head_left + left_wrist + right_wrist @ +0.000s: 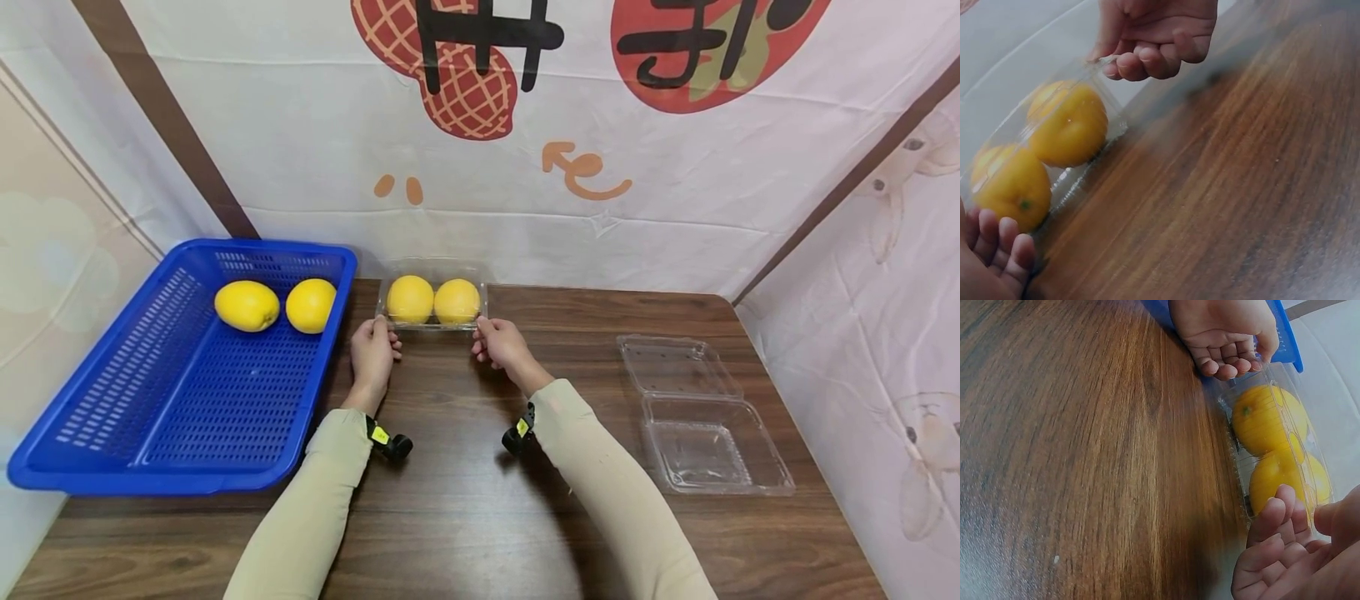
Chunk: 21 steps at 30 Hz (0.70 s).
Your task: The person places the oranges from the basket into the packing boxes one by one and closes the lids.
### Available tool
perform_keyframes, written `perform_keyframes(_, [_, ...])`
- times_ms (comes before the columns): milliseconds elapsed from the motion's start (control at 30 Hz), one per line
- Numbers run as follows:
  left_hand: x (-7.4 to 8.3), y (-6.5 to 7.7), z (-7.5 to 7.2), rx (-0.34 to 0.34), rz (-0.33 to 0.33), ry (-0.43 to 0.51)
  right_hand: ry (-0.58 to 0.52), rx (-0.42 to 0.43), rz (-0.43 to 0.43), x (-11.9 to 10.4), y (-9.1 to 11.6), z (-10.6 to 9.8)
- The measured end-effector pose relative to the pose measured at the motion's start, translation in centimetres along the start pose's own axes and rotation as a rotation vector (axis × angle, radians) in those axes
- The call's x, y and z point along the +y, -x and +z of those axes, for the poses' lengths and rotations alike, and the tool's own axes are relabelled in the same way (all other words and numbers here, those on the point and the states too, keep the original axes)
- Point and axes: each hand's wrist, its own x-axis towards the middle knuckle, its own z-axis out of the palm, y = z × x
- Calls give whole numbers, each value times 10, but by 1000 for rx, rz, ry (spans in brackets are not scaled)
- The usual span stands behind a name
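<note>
A clear plastic clamshell box (382, 312) stands at the back of the table with two round yellow fruits (410, 300) side by side in it. My left hand (373, 354) pinches its near left corner between thumb and fingers. At the near right corner my right hand (504, 343) pinches the edge in the same way. In the left wrist view a green stem mark shows on one yellow fruit (1013, 187). The right wrist view shows both fruits (1266, 419) through the clear plastic, with my right fingers partly in front of the lower one.
A blue plastic basket (176, 467) stands at the left, holding two yellow fruits (247, 306) at its far end. On the right lies another clear clamshell box (705, 450), unfolded, with nothing in it. A printed cloth (300, 167) hangs behind the wooden table (442, 525).
</note>
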Motion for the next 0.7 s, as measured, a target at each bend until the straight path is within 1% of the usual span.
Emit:
perform_keyframes(200, [-3, 0, 0, -3, 34, 43, 15, 2, 0, -1, 1, -2])
perform_keyframes(300, [-5, -1, 0, -15, 37, 46, 33, 4, -1, -2, 2, -2])
perform_keyframes(467, [-6, -2, -2, -40, 35, 60, 108, -9, 0, -7, 5, -5])
perform_keyframes(567, [-6, -3, -3, -47, 38, 68, 164, -33, 5, -10, 8, -8])
perform_keyframes(700, [-7, -4, -4, -53, 40, 75, 221, -40, -8, -15, 10, -12])
